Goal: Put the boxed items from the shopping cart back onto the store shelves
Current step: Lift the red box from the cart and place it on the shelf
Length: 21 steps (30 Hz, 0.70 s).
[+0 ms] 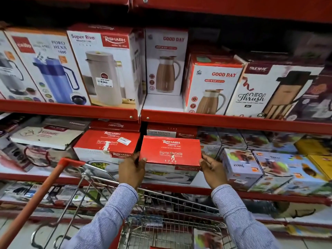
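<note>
A red-topped Sigma Marbella box (pixel 170 151) sits at the front of the middle shelf (pixel 269 194). My left hand (pixel 132 170) grips its left end and my right hand (pixel 212 170) presses its right end. A matching red box (pixel 106 144) stands just to its left, and more of the same are stacked behind. Below my arms is the wire shopping cart (pixel 161 212) with its orange handle (pixel 36 200). A box with a juicer picture (pixel 206 239) lies in the cart's right corner.
The upper shelf (pixel 71 107) carries tall flask and jug boxes. Juicer boxes (pixel 240 166) crowd the middle shelf just right of my right hand. White flat boxes (pixel 45 135) are piled at the left. A lower shelf of packaged goods runs behind the cart.
</note>
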{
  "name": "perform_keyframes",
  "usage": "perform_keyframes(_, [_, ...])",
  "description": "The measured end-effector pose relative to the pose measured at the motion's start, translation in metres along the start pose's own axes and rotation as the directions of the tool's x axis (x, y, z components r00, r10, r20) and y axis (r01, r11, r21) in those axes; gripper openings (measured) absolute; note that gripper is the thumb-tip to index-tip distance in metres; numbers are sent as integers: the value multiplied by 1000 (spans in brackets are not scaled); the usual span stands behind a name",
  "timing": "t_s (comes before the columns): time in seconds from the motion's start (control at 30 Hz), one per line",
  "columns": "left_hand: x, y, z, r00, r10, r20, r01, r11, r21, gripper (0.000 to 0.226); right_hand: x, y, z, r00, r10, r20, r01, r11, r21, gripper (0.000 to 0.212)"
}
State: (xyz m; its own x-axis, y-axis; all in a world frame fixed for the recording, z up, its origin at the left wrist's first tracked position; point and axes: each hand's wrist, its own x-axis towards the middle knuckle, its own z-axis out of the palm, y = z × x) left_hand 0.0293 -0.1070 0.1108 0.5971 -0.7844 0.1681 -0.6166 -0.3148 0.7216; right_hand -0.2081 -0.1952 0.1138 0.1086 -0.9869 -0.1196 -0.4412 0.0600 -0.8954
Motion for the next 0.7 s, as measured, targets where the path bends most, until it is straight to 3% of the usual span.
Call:
perform_keyframes(0.23, [5, 6, 3, 998, -2, -67, -1, 999, -47, 33, 15, -2, 3, 999, -29, 25, 29, 999, -33, 42])
perform_keyframes(0.53, [0, 9, 4, 1000, 0, 7, 0, 1000, 13, 61, 16, 2, 2, 996, -68, 54, 69, 998, -13, 47])
perform_keyframes(0.7, [-31, 4, -4, 998, 68, 4, -68, 997, -28, 51, -9, 22, 0, 999, -40, 23, 39, 999, 30, 46])
